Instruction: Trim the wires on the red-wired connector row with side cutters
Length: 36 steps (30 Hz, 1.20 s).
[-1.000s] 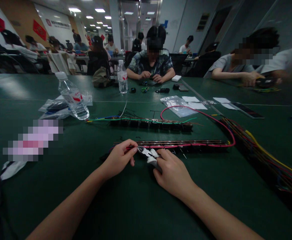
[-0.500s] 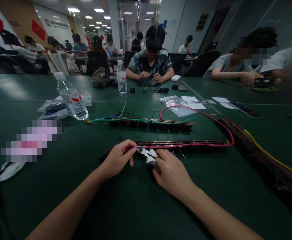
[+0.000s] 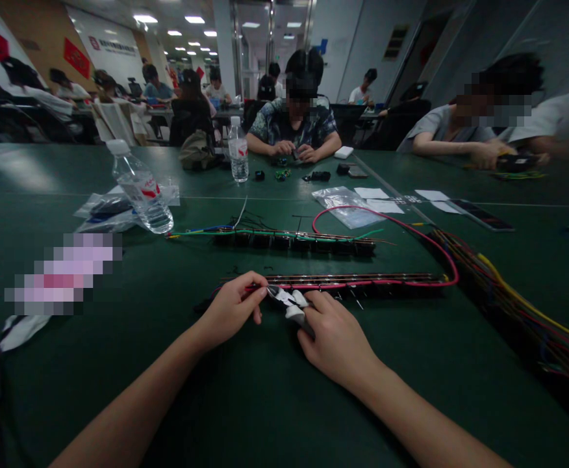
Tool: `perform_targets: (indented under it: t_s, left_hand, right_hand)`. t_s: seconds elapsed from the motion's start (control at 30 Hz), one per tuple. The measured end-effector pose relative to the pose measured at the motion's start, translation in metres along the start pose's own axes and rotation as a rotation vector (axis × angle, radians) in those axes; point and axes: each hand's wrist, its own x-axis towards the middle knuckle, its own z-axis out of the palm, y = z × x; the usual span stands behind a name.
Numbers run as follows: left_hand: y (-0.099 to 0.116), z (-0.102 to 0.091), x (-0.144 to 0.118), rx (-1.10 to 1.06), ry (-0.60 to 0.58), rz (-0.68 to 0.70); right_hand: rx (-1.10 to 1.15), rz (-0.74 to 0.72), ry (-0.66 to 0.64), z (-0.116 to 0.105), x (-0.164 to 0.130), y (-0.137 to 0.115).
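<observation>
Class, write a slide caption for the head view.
Right hand holds pliers close to the left hand, by the nearer black strip with red wire.

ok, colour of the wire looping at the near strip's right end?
The wire is pinkish red; best seen in the head view.

Partly hidden grey-and-white pliers (image 3: 284,298)
Bare right hand (image 3: 338,333) covers the handles; multicoloured wire bundle (image 3: 518,307) cut by right edge.

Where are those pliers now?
In the head view, the pliers are in the right hand, near the middle, their tip right by the left hand and the red cable.
</observation>
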Motion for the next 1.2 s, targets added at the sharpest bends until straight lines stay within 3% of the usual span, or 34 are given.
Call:
perform_targets:
  t_s: [1.2]
  left_hand:
    - [0.002,0.000,0.000,-0.011,-0.007,0.002]
  right_hand:
    - [-0.076,0.004,0.072,0.008,-0.002,0.000]
